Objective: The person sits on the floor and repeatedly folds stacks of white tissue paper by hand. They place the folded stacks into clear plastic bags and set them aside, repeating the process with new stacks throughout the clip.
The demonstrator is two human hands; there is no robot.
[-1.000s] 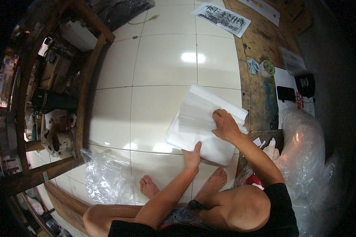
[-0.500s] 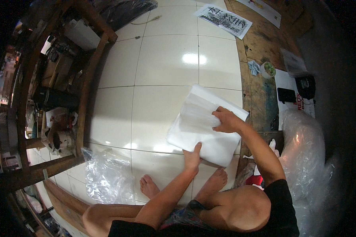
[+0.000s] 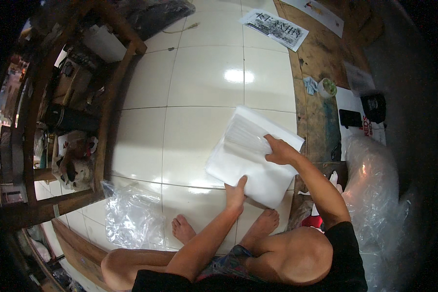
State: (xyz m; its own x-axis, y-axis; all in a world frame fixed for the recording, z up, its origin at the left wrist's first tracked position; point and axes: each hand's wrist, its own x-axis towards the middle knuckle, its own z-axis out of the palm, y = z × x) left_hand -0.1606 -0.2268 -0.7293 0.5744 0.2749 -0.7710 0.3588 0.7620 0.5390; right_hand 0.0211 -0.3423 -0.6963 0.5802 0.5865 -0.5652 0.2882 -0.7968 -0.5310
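One white stack (image 3: 253, 182): thin sheets or bags, can't tell which; in front of person, btwn both hands, over the tiles; turned at an angle, R corner overlapping board edge in view; can't tell if underside touches floor
Top layers: fanned into fine ridges nr the far side, lower part smooth
L hand (image 3: 236, 194): clamped on near edge of stack, thumb on top, other fingers hidden underneath
R hand (image 3: 281, 152): on top of stack at its R side, thumb & forefinger apart at their tips; can't tell if any layer is pinched
Feet (image 3: 182, 229): bare, on floor, either side of L forearm, R one just below stack
Tile floor (image 3: 204, 80): pale, shiny, w/ bright light spots
Clear bag (image 3: 134, 219): crumpled, on floor, L of feet
Wood shelf (image 3: 116, 92): along L side, loaded w/ mixed stuff, mostly too dark to ID
Wood board (image 3: 317, 129): along R side, stained
On board: tape roll (image 3: 329, 88) w/ blue scrap (image 3: 310, 86) just beside it; flat black thing (image 3: 350, 118) nr black pouch (image 3: 373, 108), both on white sheet
Printed sheet (image 3: 276, 29): b/w, far end, partly over board edge
Clear plastic heap (image 3: 370, 180): R of R arm, big & shiny
Red item (image 3: 312, 222): nr R knee, partly hidden
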